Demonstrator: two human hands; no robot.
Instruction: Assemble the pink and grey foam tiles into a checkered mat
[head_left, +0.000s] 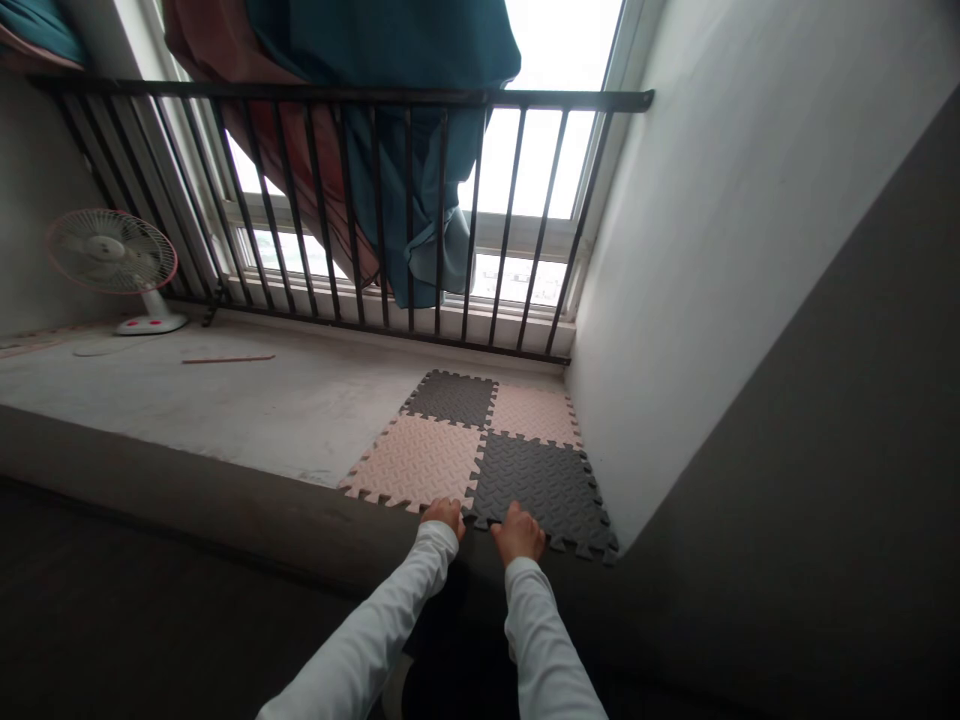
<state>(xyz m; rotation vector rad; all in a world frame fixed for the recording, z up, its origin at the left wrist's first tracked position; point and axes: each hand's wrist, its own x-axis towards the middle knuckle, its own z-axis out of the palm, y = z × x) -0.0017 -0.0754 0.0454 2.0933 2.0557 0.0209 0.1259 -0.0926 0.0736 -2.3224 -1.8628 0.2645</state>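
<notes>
Because the pink-and-grey interlocking foam mat (480, 450) lies on a raised concrete ledge (262, 420), the left hand (444, 517) and right hand (519, 532) reach up, half-curled at its near edge, any grip impossible to tell.

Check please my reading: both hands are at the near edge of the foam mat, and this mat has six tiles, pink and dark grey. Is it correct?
Not quite: the foam mat has four tiles, not six, as the head view shows. They are pink and dark grey, and the left hand and right hand are at its near edge.
</notes>
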